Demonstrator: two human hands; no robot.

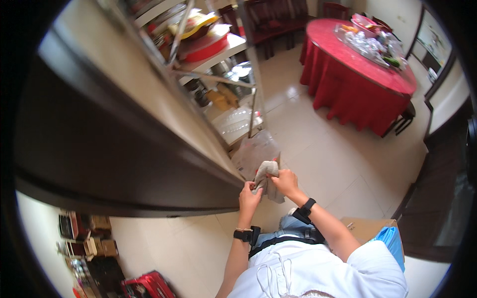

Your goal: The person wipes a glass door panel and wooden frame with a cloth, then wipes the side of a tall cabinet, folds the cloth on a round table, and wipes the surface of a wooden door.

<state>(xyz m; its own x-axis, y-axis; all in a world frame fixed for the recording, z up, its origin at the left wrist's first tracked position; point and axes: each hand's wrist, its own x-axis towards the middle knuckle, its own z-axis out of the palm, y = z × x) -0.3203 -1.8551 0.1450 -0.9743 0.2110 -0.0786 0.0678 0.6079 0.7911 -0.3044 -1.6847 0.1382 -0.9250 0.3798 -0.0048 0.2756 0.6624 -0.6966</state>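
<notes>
A grey-beige cloth (265,170) is bunched between my two hands in front of my body. My left hand (250,194) grips its lower left end with fingers and thumb. On the upper right side, my right hand (285,182) is closed on the same cloth. Behind the cloth, near the foot of the shelf, is a translucent plastic bag (257,151) with some red on it. Part of the bag is hidden by the cloth and my hands.
A dark door frame (123,156) stands close on my left. Beyond it, a metal shelf rack (214,77) holds basins and plastic bottles. A round table with a red tablecloth (346,87) is at the far right. A cardboard box (363,227) sits beside me, and a red suitcase (149,285) is lower left.
</notes>
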